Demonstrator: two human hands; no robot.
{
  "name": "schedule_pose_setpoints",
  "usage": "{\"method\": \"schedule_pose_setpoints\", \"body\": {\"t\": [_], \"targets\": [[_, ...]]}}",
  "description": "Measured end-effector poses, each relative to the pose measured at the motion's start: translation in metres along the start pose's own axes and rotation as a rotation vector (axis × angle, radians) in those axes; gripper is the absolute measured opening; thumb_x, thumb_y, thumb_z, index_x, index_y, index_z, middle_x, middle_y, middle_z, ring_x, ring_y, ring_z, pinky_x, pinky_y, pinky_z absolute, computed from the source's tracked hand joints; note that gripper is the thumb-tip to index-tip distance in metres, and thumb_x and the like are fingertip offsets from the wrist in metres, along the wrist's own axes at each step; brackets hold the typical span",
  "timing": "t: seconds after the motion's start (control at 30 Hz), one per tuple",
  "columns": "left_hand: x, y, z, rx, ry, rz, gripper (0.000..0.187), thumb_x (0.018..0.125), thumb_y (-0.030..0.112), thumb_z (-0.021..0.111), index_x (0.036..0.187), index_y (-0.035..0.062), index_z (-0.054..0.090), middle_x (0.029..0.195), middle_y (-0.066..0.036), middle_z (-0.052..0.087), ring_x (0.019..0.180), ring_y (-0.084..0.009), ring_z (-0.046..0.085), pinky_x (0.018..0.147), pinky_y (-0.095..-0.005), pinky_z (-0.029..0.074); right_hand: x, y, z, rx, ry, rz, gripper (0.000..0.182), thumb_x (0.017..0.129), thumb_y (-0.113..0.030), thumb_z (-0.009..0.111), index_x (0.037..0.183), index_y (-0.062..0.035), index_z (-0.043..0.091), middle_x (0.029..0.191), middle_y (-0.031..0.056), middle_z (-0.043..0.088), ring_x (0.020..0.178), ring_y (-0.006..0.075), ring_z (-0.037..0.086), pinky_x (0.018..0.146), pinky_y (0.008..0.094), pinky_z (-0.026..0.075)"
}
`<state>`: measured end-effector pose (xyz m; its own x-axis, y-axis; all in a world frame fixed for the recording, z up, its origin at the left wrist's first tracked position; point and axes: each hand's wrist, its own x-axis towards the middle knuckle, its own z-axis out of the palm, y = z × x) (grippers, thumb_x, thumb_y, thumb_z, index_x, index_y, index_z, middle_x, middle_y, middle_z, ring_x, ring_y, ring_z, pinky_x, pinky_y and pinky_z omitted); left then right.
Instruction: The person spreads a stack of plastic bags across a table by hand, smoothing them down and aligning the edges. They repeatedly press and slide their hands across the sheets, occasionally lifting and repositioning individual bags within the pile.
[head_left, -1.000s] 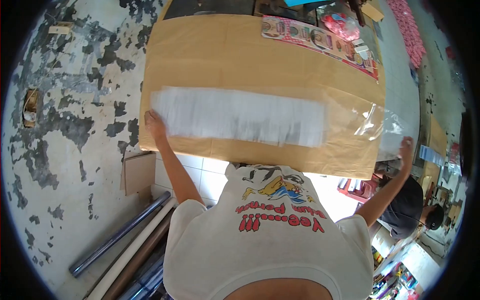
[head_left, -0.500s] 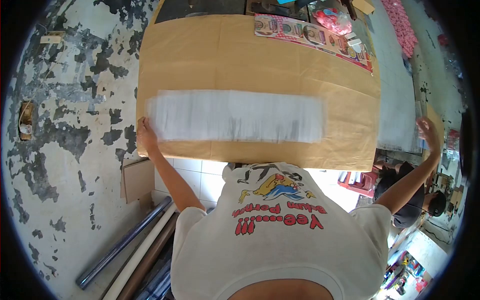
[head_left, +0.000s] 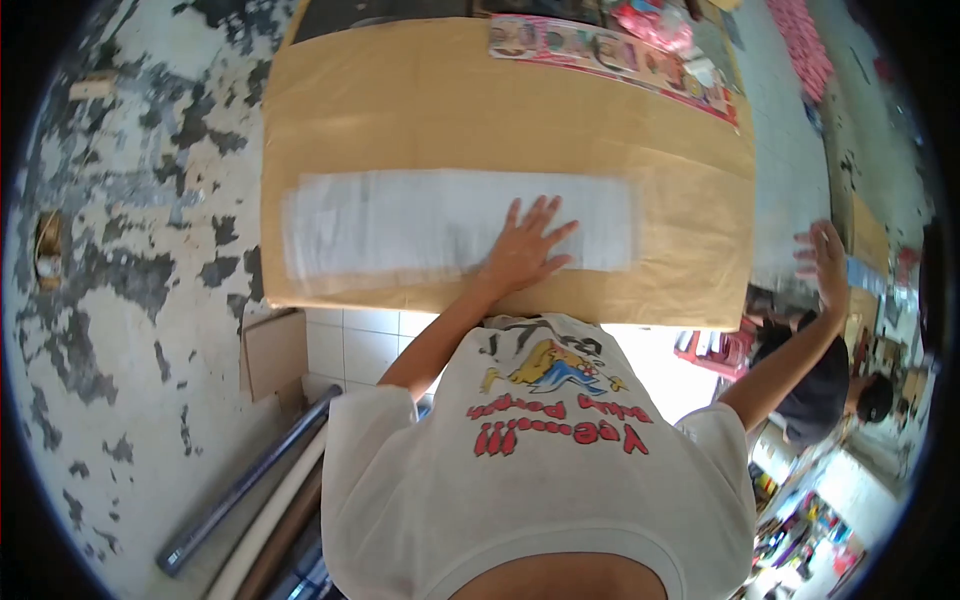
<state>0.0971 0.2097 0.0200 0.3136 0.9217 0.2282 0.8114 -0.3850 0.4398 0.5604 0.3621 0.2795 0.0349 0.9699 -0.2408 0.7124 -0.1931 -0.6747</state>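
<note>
My left hand [head_left: 525, 252] lies with fingers spread on a long white, streaky strip of thin sheet [head_left: 400, 215], right of the strip's middle. Lengthwise along the table, the strip rests on brown paper [head_left: 400, 115] that covers the top. Its left end shows uneven, overlapping edges, like more than one layer, and both ends look blurred. Out past the table's right edge, my right hand [head_left: 824, 262] is raised with fingers apart, holding nothing that shows.
A printed strip with food pictures [head_left: 610, 60] lies at the far edge, beside a pink plastic bag [head_left: 655, 25]. Long rolls [head_left: 250, 480] lean at lower left near a peeling wall [head_left: 130, 300]. Another person [head_left: 810, 395] sits low at right, by a red crate [head_left: 715, 350].
My left hand has left the strip's left end and moved right, onto the strip itself. My right hand has shifted slightly up and left. The whole view has moved a little.
</note>
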Motion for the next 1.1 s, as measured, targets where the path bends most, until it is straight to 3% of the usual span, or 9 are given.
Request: {"method": "schedule_pose_setpoints", "body": {"t": [0.2, 0.4, 0.47, 0.57, 0.67, 0.8, 0.9, 1.03, 1.1], "targets": [[-0.002, -0.04, -0.01, -0.012, -0.095, 0.125, 0.08, 0.084, 0.072, 0.05, 0.148, 0.0241, 0.042, 0.158, -0.014, 0.03, 0.146, -0.0357, 0.025, 0.118, -0.0612, 0.012, -0.019, -0.008, -0.025, 0.064, 0.074, -0.098, 0.022, 0.104, -0.034, 0.05, 0.107, -0.0126, 0.055, 0.077, -0.0037, 0.054, 0.05, -0.0001, 0.043, 0.041, 0.0159, 0.031], [-0.003, -0.039, -0.027, 0.101, -0.178, 0.181, 0.096, 0.077, 0.077, 0.053, 0.15, 0.0176, 0.038, 0.158, -0.011, 0.03, 0.147, -0.0282, 0.025, 0.12, -0.0561, 0.012, -0.034, -0.035, -0.034, 0.123, 0.188, -0.145, 0.02, 0.105, -0.03, 0.048, 0.104, -0.0125, 0.057, 0.068, -0.008, 0.036, 0.047, 0.0005, 0.024, 0.039, 0.0199, 0.02], [-0.006, -0.042, -0.017, 0.079, -0.142, 0.177, 0.098, 0.077, 0.077, 0.054, 0.15, 0.0136, 0.037, 0.158, -0.01, 0.031, 0.148, -0.0272, 0.024, 0.12, -0.0548, 0.013, -0.036, -0.061, -0.037, 0.218, 0.049, -0.252, 0.02, 0.105, -0.027, 0.047, 0.113, -0.0119, 0.058, 0.077, -0.0055, 0.049, 0.054, 0.0012, 0.04, 0.04, 0.0194, 0.022], [-0.015, -0.047, 0.008, 0.07, -0.073, 0.203, 0.1, 0.077, 0.075, 0.055, 0.149, 0.0086, 0.037, 0.158, -0.008, 0.031, 0.148, -0.0255, 0.023, 0.12, -0.0529, 0.014, -0.044, -0.128, 0.013, 0.328, 0.318, -0.278, 0.026, 0.105, -0.02, 0.047, 0.128, -0.0122, 0.057, 0.104, 0.0026, 0.062, 0.081, 0.0076, 0.058, 0.041, 0.0196, 0.028], [-0.023, -0.039, 0.011, 0.088, -0.003, 0.139, 0.097, 0.077, 0.073, 0.057, 0.147, 0.0076, 0.041, 0.157, -0.01, 0.032, 0.148, -0.0282, 0.024, 0.12, -0.0533, 0.014, -0.016, -0.143, 0.025, -0.101, 0.329, -0.788, 0.04, 0.1, -0.019, 0.054, 0.138, -0.0075, 0.052, 0.137, 0.0123, 0.056, 0.117, 0.0191, 0.059, 0.051, 0.024, 0.044], [-0.034, -0.029, -0.016, 0.051, 0.062, 0.002, 0.099, 0.074, 0.073, 0.06, 0.147, 0.0092, 0.042, 0.154, -0.015, 0.036, 0.146, -0.0318, 0.026, 0.118, -0.0579, 0.013, -0.022, -0.276, 0.161, 0.247, -0.081, -0.512, 0.045, 0.097, -0.024, 0.055, 0.135, -0.0003, 0.055, 0.114, 0.0079, 0.063, 0.101, 0.0137, 0.059, 0.09, 0.0263, 0.045], [-0.032, -0.037, -0.012, 0.014, 0.054, 0.001, 0.099, 0.074, 0.073, 0.06, 0.147, 0.0091, 0.042, 0.153, -0.018, 0.036, 0.145, -0.0329, 0.026, 0.118, -0.0589, 0.011, -0.047, -0.341, 0.283, 0.325, -0.159, -0.693, 0.033, 0.096, -0.027, 0.06, 0.118, -0.0027, 0.063, 0.091, 0.0001, 0.064, 0.081, 0.0079, 0.06, 0.069, 0.0249, 0.049], [-0.04, -0.041, 0.015, -0.335, 0.2, -0.057, 0.077, 0.091, 0.054, 0.049, 0.149, 0.0052, 0.035, 0.159, -0.011, 0.029, 0.147, -0.029, 0.026, 0.119, -0.056, 0.015, -0.114, -0.391, 0.464, 0.524, -0.825, -1.1, 0.032, 0.093, -0.024, 0.062, 0.116, -0.003, 0.064, 0.11, 0.012, 0.067, 0.105, 0.0271, 0.059, 0.094, 0.0388, 0.045], [-0.042, -0.044, 0.03, -0.078, 0.174, -0.006, 0.071, 0.092, 0.046, 0.047, 0.149, 0.0055, 0.034, 0.159, -0.01, 0.029, 0.147, -0.0281, 0.026, 0.12, -0.0539, 0.016, -0.154, -0.392, 0.478, 0.35, -0.993, -0.895, 0.031, 0.092, -0.024, 0.062, 0.114, -0.003, 0.065, 0.117, 0.0156, 0.067, 0.115, 0.0314, 0.057, 0.103, 0.0419, 0.042]]}}
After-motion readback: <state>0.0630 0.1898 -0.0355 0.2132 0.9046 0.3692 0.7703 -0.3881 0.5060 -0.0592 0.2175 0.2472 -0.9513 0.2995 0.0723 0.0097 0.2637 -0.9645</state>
